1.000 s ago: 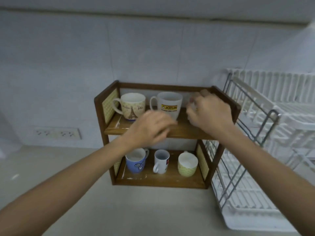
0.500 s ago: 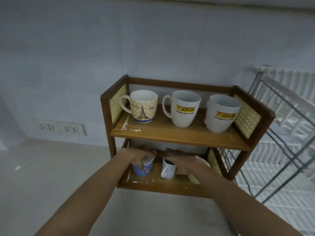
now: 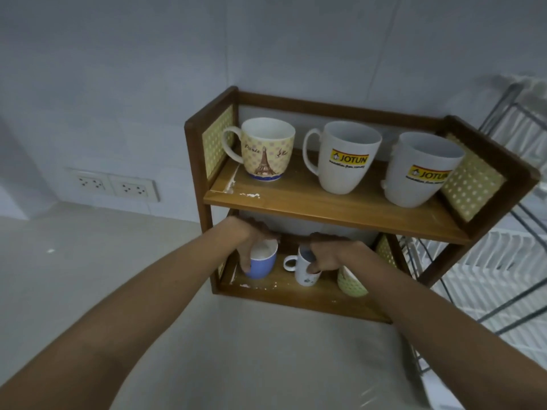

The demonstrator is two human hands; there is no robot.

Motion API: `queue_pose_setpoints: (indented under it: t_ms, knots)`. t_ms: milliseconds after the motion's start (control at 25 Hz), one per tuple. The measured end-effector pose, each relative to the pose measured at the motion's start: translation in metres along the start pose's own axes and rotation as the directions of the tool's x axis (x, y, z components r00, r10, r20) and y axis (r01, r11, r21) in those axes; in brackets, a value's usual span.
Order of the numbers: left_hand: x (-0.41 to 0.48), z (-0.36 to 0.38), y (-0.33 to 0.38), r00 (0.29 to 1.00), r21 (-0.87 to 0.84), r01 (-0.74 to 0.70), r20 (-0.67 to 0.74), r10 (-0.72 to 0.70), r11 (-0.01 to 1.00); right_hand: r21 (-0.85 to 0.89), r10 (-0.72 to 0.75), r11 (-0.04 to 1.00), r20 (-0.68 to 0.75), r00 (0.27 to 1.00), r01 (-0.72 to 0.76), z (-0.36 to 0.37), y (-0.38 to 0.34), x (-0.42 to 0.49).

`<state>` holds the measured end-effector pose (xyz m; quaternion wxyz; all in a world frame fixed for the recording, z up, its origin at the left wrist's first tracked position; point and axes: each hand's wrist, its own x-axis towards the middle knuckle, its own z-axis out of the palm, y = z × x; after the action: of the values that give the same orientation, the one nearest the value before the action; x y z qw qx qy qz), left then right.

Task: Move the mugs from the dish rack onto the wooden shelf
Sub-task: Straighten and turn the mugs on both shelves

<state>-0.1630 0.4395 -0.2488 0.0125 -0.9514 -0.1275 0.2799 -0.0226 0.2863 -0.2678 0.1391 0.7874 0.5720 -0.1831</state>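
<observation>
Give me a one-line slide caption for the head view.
Left hand on blue mug, right hand on white mug, wooden shelf bottom tier.

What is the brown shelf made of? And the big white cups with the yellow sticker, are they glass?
The brown two-level shelf looks like varnished wood: grain lines and a soft shine show. The two white Jotun-logo mugs are not see-through, so probably glazed ceramic, smooth and slightly glossy.

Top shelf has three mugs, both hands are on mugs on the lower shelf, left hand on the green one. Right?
Not quite. In the head view the left hand grips the blue mug, not the green mug. The right hand holds the small white mug. The rest stands.
</observation>
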Motion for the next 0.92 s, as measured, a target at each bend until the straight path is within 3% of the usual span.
queue_pose_setpoints:
  t_ms: [80,280,480,560,640,720,800,920]
  knots:
    - [0.001,0.009,-0.004,0.997,-0.022,-0.063,-0.042,0.062,0.998,0.070,-0.047,0.996,-0.017,0.999,0.048,0.000,0.001,-0.001]
    - [0.016,0.027,-0.003,0.972,-0.079,0.082,-0.214,-0.098,0.993,0.144,-0.030,0.989,-0.020,0.999,0.032,-0.002,0.003,0.001]
    - [0.025,0.030,0.004,0.957,-0.074,0.209,-0.190,-0.219,0.975,0.169,-0.020,0.985,-0.038,0.999,0.026,0.003,0.003,0.002]
    - [0.024,0.030,0.004,0.953,-0.070,0.244,-0.165,-0.253,0.967,0.293,-0.026,0.956,-0.009,1.000,0.028,0.003,0.013,-0.004]
    - [0.020,0.030,0.007,0.951,-0.018,0.274,-0.148,-0.273,0.962,0.407,0.056,0.910,0.074,0.996,-0.081,-0.001,0.038,-0.016]
    - [0.019,0.029,0.017,0.956,-0.035,0.221,-0.191,-0.223,0.975,0.208,0.192,0.952,0.172,0.966,-0.226,-0.001,0.066,-0.029]
    - [0.025,0.022,0.040,0.948,-0.162,0.057,-0.300,-0.105,0.985,-0.053,0.280,0.960,0.177,0.943,-0.275,0.006,0.082,-0.044]
    - [0.036,0.015,0.080,0.930,-0.230,-0.064,-0.367,-0.026,0.971,0.043,0.252,0.966,0.076,0.965,-0.256,0.024,0.078,-0.044]
